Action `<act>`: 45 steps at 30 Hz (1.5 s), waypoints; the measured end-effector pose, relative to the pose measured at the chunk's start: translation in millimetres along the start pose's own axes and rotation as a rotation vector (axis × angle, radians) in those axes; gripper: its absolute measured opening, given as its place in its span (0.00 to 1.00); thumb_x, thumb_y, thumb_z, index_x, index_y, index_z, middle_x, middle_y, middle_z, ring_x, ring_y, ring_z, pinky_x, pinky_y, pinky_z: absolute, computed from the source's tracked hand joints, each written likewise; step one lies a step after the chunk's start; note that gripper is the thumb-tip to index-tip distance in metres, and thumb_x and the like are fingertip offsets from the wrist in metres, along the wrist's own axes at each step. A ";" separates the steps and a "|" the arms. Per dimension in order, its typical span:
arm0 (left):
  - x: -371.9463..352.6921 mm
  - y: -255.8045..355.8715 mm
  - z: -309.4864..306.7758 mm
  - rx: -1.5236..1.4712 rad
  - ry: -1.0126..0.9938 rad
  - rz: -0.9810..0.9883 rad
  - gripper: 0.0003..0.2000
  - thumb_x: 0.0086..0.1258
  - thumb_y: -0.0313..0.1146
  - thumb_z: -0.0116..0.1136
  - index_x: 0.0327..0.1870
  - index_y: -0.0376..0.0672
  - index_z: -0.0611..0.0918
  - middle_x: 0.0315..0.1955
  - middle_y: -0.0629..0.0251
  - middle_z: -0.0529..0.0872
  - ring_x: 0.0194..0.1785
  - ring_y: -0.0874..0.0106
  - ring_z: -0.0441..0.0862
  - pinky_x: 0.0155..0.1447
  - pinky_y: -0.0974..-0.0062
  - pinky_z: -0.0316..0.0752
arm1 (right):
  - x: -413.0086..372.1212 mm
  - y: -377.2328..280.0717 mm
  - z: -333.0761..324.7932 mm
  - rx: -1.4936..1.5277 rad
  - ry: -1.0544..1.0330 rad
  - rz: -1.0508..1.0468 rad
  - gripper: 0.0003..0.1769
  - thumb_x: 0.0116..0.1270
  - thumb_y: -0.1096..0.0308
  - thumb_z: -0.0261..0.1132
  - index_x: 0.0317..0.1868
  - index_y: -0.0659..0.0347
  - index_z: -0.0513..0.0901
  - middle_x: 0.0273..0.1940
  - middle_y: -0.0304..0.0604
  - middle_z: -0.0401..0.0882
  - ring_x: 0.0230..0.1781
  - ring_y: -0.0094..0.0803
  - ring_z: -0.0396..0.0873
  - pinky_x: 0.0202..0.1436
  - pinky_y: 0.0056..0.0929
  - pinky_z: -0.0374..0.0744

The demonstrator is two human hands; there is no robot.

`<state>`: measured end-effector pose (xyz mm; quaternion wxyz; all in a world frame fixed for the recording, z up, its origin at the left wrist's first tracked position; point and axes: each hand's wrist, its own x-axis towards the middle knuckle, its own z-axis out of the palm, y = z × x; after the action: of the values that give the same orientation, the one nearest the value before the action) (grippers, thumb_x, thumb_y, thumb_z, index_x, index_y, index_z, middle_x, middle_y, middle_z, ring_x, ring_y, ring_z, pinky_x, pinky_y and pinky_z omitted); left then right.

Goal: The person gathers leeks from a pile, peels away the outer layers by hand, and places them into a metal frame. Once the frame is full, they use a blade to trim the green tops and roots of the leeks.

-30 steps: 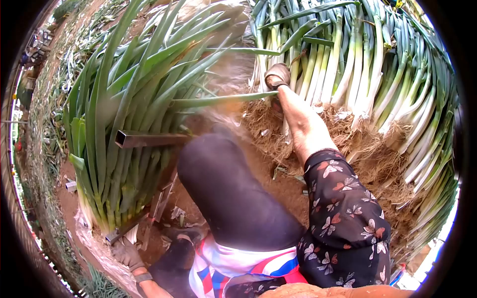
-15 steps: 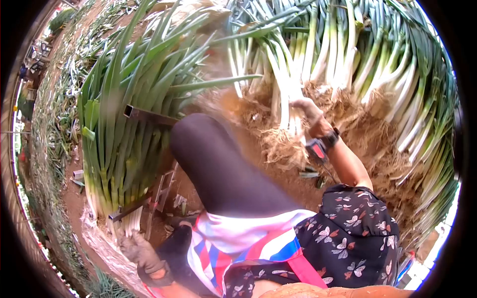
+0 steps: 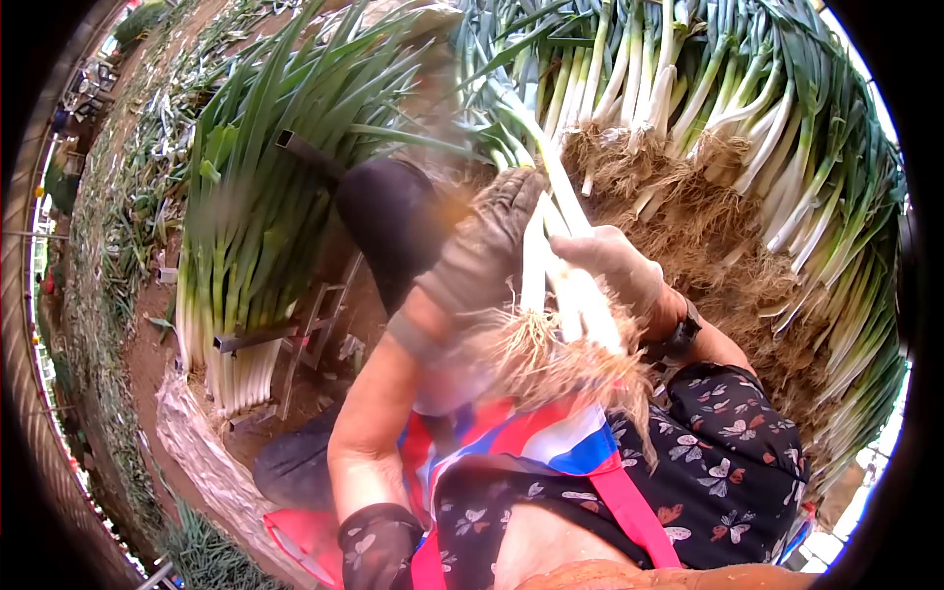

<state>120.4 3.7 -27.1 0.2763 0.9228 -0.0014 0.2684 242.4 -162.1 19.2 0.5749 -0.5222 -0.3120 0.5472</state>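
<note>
Heap (image 3: 728, 108) behind; right hand (image 3: 619, 267) grips leeks (image 3: 588, 310)

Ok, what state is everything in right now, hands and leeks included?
left hand: gloved, grip closed on the held leeks
right hand: gloved, grip closed on the same stalks
held leeks: lifted off the ground, roots on, root end toward the person
leek pile: lying on the soil, roots on
racked leeks: packed side by side in the rack
metal rack: loaded with leeks

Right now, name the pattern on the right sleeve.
Pale butterflies on the black fabric sleeve, best in head view.
</note>
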 end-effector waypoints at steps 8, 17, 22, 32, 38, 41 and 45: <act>-14.1 3.1 -14.7 -0.875 0.165 -0.351 0.19 0.70 0.28 0.51 0.62 0.36 0.72 0.61 0.52 0.71 0.68 0.61 0.68 0.77 0.63 0.61 | 4.7 -66.8 62.0 -0.392 -0.268 0.297 0.35 0.73 0.37 0.54 0.33 0.64 0.86 0.20 0.37 0.78 0.18 0.22 0.76 0.20 0.24 0.73; -93.0 56.3 -115.4 -0.855 0.786 -0.111 0.19 0.63 0.41 0.64 0.50 0.44 0.75 0.43 0.61 0.76 0.56 0.59 0.73 0.72 0.52 0.63 | 5.0 -11.7 102.1 -0.822 0.038 -1.028 0.21 0.56 0.59 0.73 0.46 0.58 0.77 0.37 0.46 0.80 0.37 0.48 0.80 0.41 0.44 0.77; -129.4 86.6 -179.1 -1.094 0.972 0.071 0.23 0.51 0.34 0.74 0.48 0.47 0.77 0.43 0.67 0.78 0.58 0.63 0.73 0.78 0.50 0.50 | 20.4 37.3 52.0 -0.843 0.378 -0.912 0.25 0.53 0.68 0.75 0.51 0.56 0.76 0.44 0.50 0.81 0.40 0.48 0.82 0.41 0.40 0.81; -147.3 80.4 -180.2 -1.110 0.753 0.362 0.18 0.46 0.29 0.82 0.30 0.58 0.80 0.25 0.86 0.82 0.31 0.83 0.78 0.41 0.80 0.64 | 92.7 2.0 1.8 -1.059 0.227 -0.896 0.22 0.58 0.73 0.73 0.53 0.58 0.80 0.48 0.48 0.83 0.46 0.44 0.83 0.47 0.36 0.82; -157.0 73.9 -198.4 -0.986 0.487 0.412 0.15 0.47 0.31 0.82 0.29 0.57 0.83 0.26 0.83 0.87 0.28 0.83 0.84 0.38 0.81 0.70 | 155.9 -3.3 -10.4 -1.316 -0.124 -0.637 0.16 0.62 0.66 0.71 0.50 0.54 0.83 0.43 0.45 0.82 0.42 0.44 0.83 0.44 0.38 0.81; -159.5 71.2 -198.2 -1.010 0.445 0.431 0.15 0.48 0.31 0.82 0.29 0.58 0.82 0.25 0.84 0.86 0.28 0.84 0.82 0.39 0.79 0.69 | 162.5 0.9 1.6 -1.437 -0.154 -0.703 0.09 0.63 0.66 0.68 0.44 0.55 0.83 0.40 0.45 0.81 0.40 0.43 0.83 0.42 0.39 0.81; -167.1 72.5 -195.9 -1.037 0.519 0.429 0.17 0.46 0.32 0.82 0.30 0.58 0.81 0.26 0.84 0.84 0.30 0.83 0.80 0.41 0.78 0.66 | 166.4 13.9 4.4 -1.815 -0.042 -0.596 0.03 0.65 0.70 0.62 0.36 0.58 0.81 0.35 0.42 0.80 0.35 0.38 0.82 0.36 0.38 0.83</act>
<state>-130.5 18.0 64.6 0.6202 0.5520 -0.2501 0.4980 268.5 -4.0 -28.1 0.0607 -0.6582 -0.7477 -0.0631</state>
